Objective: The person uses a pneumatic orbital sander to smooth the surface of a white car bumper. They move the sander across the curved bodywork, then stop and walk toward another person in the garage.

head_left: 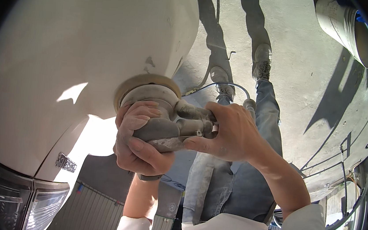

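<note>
Evidently, left hand is cupping dusty sander behind pad, right hand is gripping rear; tool is sitting at white car panel, likely feeling weighty, stiff, dust-slick, suiting two-handed hold.

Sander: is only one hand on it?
No, the left hand and the right hand both grip the sander.

Strong sunlight bleaches the concrete floor, where crisp dark shadows run from the shoes and below the bucket. The white panel is mostly softly shaded, with a burnt-out patch above the lamp. Fisheye distortion curves the edges, corners fall black, and the centre looks reasonably sharp.
</note>
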The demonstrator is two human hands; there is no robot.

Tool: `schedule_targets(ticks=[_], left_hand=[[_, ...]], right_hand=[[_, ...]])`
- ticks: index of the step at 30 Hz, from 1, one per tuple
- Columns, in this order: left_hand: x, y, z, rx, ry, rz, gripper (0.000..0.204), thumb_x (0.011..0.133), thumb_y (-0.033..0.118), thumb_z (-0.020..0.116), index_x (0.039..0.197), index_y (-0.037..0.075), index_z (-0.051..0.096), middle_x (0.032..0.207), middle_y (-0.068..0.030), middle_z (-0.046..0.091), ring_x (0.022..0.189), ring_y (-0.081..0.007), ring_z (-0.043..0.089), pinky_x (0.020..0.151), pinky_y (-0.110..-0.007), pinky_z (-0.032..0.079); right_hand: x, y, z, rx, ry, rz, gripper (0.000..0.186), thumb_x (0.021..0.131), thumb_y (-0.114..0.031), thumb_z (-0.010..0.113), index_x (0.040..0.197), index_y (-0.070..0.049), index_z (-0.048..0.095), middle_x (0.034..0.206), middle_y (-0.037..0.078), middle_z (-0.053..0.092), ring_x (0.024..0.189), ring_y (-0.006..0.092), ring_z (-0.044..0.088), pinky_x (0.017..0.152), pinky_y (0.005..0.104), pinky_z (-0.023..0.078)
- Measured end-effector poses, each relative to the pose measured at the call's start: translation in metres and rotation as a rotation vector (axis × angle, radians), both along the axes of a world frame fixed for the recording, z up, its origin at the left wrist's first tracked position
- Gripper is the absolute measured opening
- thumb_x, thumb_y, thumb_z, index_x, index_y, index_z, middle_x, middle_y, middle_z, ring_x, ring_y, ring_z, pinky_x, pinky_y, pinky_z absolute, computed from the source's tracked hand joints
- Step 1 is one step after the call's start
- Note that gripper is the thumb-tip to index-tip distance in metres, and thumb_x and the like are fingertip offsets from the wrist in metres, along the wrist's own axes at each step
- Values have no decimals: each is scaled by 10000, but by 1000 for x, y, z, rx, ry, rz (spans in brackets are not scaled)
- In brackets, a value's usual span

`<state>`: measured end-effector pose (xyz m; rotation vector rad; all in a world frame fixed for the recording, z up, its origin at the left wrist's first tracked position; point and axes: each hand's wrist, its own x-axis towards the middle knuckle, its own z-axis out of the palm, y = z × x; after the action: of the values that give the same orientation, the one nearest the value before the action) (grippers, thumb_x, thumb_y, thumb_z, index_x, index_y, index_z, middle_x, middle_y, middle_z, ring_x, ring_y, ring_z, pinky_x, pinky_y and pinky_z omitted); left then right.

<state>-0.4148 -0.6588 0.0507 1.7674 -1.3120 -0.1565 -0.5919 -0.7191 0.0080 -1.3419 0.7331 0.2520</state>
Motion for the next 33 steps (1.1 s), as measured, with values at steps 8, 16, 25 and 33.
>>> schedule_targets(ticks=[8, 16, 25, 33], left_hand=[[3, -22, -14, -54, 49, 53, 409, 1067, 217, 416, 944, -92, 654, 706, -183, 693, 660, -301, 733, 658, -401, 622], [8, -38, -19, 98, 19, 38, 433, 1096, 208, 345, 1042, -111, 632, 839, -212, 691, 739, -302, 705, 693, -426, 613], [4, -39, -18, 18, 3, 59, 416, 1087, 212, 342, 1007, -79, 628, 829, -203, 690, 745, -302, 714, 725, -460, 630], [0, -43, -8, -16, 33, 22, 417, 1084, 198, 386, 986, -119, 638, 761, -197, 688, 676, -304, 723, 620, -397, 615]], right_hand=[[0, -24, -7, -107, -38, -80, 893, 739, -899, 721, 731, -8, 665, 510, 80, 587, 515, 231, 679, 505, 370, 514], [9, -55, -2, 5, -46, -365, 925, 749, -912, 696, 763, 13, 693, 534, 71, 595, 536, 226, 663, 521, 377, 520], [4, -55, -3, -150, 54, -172, 932, 711, -918, 722, 766, 12, 695, 515, 77, 591, 510, 231, 667, 513, 383, 528], [4, -55, 1, -61, 45, 37, 913, 713, -910, 731, 767, -1, 676, 528, 68, 584, 524, 251, 668, 573, 386, 539]])
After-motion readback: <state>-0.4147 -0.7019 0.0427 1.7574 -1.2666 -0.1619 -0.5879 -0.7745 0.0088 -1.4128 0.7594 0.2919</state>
